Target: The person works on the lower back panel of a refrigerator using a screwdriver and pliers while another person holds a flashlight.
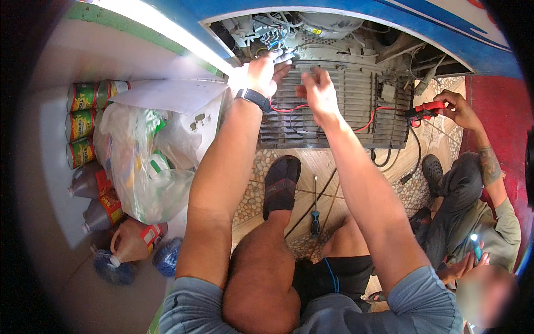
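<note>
1. Pebble-and-plank patterned floor (249,205) below a blue cabinet (461,47), its lower compartment exposed.
2. Slatted grille (356,83) at the opening. Wiring bundle (272,38), the thing being worked on, sits inside, beyond the grille's upper left.
3. Left hand (262,75) just below the wiring, fingers partly bent; cannot tell whether they grip anything. Right hand (320,92) over the grille, blurred, fingers loosely apart, nothing seen in them.
4. Co-worker's hand (460,113) grips a red-and-black clamp tool (425,113); red lead (364,127) crosses the grille toward the left wrist.
5. Step, by my judgement: checking or sorting wires. Next move calls for a fine pinch and slack lead.
6. Labels: cans (81,125), green with yellow-and-red print; bottle (133,239), red label; small yellow sticker (317,33) on a rounded housing, unreadable.
</note>
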Motion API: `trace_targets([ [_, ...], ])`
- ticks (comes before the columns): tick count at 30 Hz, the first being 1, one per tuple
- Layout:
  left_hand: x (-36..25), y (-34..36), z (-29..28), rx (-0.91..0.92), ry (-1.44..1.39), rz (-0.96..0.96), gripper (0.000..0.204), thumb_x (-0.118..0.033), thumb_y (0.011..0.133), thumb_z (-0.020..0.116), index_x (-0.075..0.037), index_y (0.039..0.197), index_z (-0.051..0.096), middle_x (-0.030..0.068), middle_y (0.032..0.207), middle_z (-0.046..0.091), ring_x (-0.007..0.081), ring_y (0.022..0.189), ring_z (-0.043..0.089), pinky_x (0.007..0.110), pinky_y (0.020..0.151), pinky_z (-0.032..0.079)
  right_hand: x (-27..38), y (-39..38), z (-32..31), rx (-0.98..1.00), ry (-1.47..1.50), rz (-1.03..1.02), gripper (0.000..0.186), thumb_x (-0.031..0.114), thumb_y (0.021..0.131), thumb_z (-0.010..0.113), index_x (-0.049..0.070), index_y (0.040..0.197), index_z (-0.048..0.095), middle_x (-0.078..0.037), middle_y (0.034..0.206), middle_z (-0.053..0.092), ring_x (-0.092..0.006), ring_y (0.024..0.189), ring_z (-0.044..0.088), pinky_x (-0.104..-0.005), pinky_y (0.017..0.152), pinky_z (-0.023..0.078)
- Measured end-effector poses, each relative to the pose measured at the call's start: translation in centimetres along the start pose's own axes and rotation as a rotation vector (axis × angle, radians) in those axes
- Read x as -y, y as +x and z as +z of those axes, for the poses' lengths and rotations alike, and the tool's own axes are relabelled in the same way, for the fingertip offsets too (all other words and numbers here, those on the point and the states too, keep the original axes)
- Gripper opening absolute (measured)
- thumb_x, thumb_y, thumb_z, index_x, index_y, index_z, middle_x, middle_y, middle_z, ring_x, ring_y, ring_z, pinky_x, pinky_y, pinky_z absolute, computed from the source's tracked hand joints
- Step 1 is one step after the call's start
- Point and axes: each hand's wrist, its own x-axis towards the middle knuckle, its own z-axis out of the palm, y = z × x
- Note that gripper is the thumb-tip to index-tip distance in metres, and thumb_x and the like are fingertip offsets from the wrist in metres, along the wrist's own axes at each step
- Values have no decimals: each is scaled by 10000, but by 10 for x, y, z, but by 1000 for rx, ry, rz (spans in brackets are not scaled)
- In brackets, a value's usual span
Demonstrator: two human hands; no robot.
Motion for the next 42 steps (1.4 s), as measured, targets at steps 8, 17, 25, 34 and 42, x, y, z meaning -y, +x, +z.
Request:
trace_targets([
  [8,-10,-5,-17,-4,78,5,214,-144,966,494,5,1115,532,168,964,631,330,892,663,457,835,568,2,51,41,-84,-634,-281,513,257,842,694,87,1303,548,-209,1191,546,-370,1158,546,-418,988,460],
  [17,-2,-6,-29,-131,-40,209,197,-90,956,469,-52,1130,553,107,933,655,254,814,669,383,733,542,-1,66,31,-61,-453,-404,362,175,755,779,35,1027,586,-144,958,635,-267,895,634,-367,822,510],
  [25,8,-9,-45,-144,207,390,205,-214,1032,490,-52,1124,576,51,927,623,169,809,625,357,722,560,10,70,15,276,556,-187,391,-160,789,670,77,1053,508,-78,967,626,-178,854,639,-327,765,526],
  [34,8,-22,-36,-109,252,389,268,-260,1025,522,-31,1157,567,55,942,634,171,759,639,339,716,568,14,72,14,201,538,-299,389,-162,782,675,75,1053,527,-79,964,638,-158,846,635,-305,776,529],
  [42,2,-17,-36,-153,75,309,241,-202,1006,530,-20,1164,536,105,996,622,255,855,654,396,751,567,17,66,19,28,471,-337,357,-134,759,725,58,1013,563,-64,951,634,-136,840,624,-293,798,516],
])
